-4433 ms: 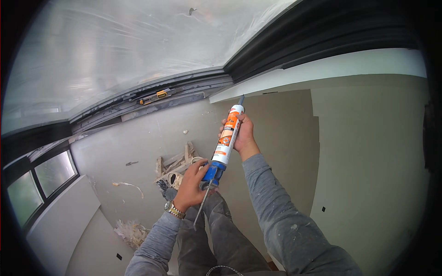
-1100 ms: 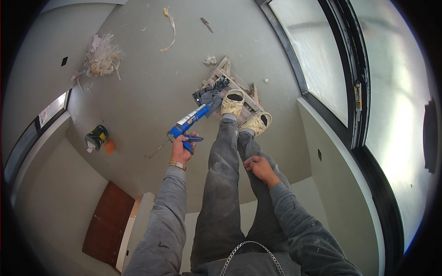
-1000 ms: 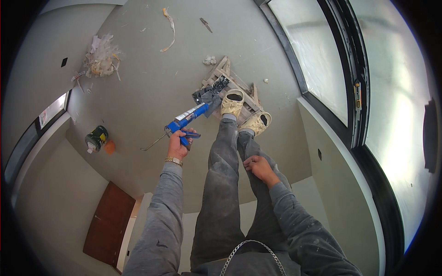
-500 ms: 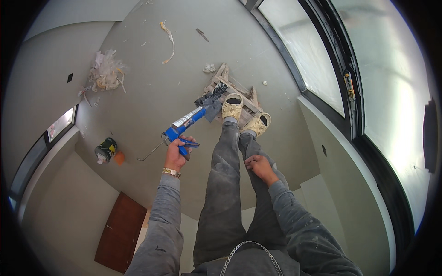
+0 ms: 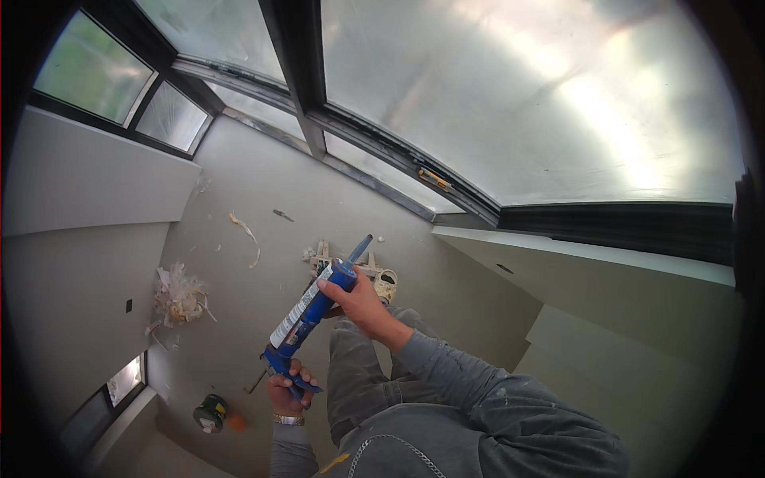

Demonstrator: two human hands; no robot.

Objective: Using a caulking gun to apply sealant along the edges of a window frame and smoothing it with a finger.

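A blue caulking gun (image 5: 306, 319) with a white-labelled cartridge crosses in front of my legs, its tapered grey nozzle (image 5: 360, 248) aimed up and to the right. My left hand (image 5: 292, 389) wraps round the handle and trigger at its rear end. Near the nozzle, my right hand (image 5: 362, 307) grips the front of the barrel, thumb on top. The far side of the gun and some of my fingers are hidden. Below it, one beige clog (image 5: 386, 285) shows on a pale wooden stool (image 5: 322, 253), partly covered by the gun.
Dark-framed windows (image 5: 486, 213) run along the far and right side above a white ledge (image 5: 590, 253). A small yellow object (image 5: 434, 180) sits on the frame. On the floor are crumpled plastic (image 5: 179, 296), a peeled strip (image 5: 249, 236), a dark can (image 5: 210, 413) and something orange (image 5: 237, 422).
My right hand has left my knee and taken hold of the barrel's front. The gun is raised closer, its nozzle clear of the stool. The view has swung toward the windows.
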